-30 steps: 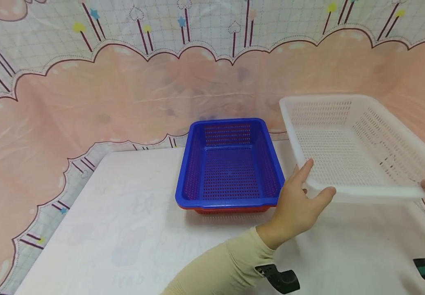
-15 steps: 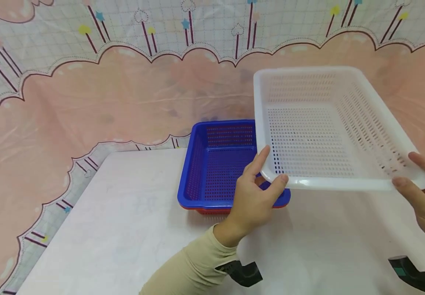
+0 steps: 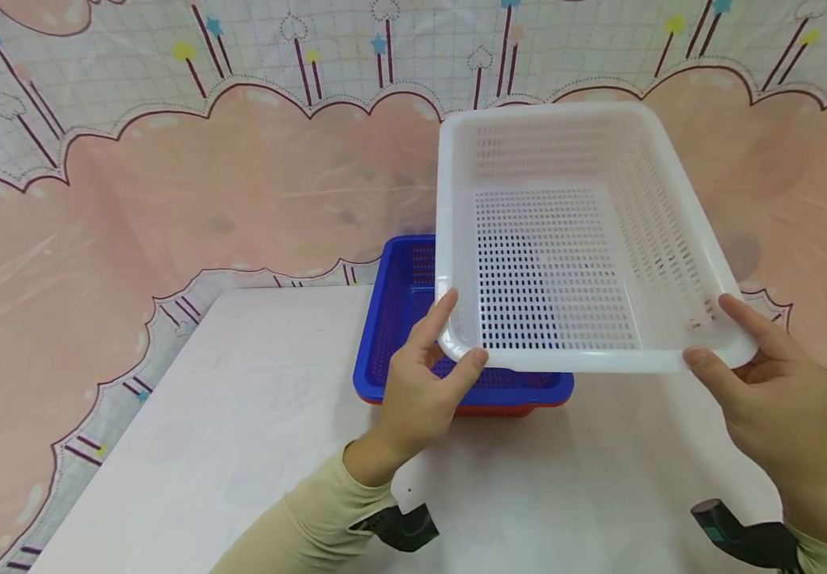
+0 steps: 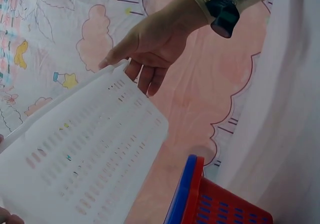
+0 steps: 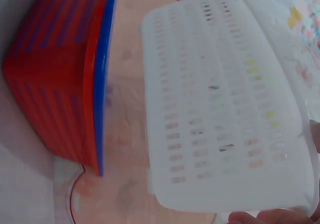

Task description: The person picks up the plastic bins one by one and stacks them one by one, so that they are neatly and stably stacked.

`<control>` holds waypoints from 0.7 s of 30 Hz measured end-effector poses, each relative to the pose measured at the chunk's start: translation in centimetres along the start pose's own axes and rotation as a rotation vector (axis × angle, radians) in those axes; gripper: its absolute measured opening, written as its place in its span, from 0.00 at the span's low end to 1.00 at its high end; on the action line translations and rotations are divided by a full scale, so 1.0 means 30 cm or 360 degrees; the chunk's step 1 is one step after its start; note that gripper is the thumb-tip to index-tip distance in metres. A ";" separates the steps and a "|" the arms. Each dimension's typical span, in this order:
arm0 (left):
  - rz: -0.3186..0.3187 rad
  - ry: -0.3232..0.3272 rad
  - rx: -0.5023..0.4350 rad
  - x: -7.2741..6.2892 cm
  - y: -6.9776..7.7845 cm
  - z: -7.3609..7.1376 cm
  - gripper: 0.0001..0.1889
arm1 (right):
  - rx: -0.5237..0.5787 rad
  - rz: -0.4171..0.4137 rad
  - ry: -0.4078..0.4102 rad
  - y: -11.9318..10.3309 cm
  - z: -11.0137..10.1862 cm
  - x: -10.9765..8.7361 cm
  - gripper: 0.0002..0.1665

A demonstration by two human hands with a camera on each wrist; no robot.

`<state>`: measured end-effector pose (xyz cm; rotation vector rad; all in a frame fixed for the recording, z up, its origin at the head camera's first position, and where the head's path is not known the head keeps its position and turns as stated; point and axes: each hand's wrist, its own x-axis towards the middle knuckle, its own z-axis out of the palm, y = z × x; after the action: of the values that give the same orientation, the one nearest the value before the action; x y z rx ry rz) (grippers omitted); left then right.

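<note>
A white perforated plastic basket (image 3: pixel 564 361) is held up in the air, its open side tilted toward the head view. My left hand (image 3: pixel 419 391) pinches its near left corner, thumb on the front rim. At the near right corner my right hand (image 3: pixel 779 399) grips the rim the same way. Behind and below it stands a blue basket (image 3: pixel 399 319), partly covered by the white one in the head view. That blue basket is nested in a red basket (image 5: pixel 52 73), whose side shows in both wrist views. The left wrist view shows the white basket's outer wall (image 4: pixel 95 149).
The nested baskets stand on a white tabletop (image 3: pixel 241 414). A patterned pink and white cloth (image 3: pixel 277 191) hangs behind and along the sides. Each wrist carries a black device, such as the left one (image 3: pixel 402 526).
Both hands have carried the white basket leftward and up, from the right side to in front of the blue basket. Its open side now faces the head view more. The nested baskets stay put.
</note>
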<state>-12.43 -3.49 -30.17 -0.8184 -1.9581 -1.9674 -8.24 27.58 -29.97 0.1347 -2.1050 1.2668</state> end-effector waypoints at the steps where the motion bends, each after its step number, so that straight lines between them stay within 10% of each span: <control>1: 0.0006 0.0008 0.0026 -0.004 0.000 -0.014 0.36 | 0.0007 0.0000 -0.0016 -0.004 0.012 -0.001 0.44; 21: -0.0095 0.0119 0.0174 -0.082 -0.002 -0.256 0.36 | -0.0033 0.0101 -0.0392 -0.086 0.209 -0.051 0.44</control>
<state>-12.09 -11.49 -31.10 -0.6575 -2.0483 -1.8755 -9.08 20.75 -30.85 0.2267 -2.3472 1.3218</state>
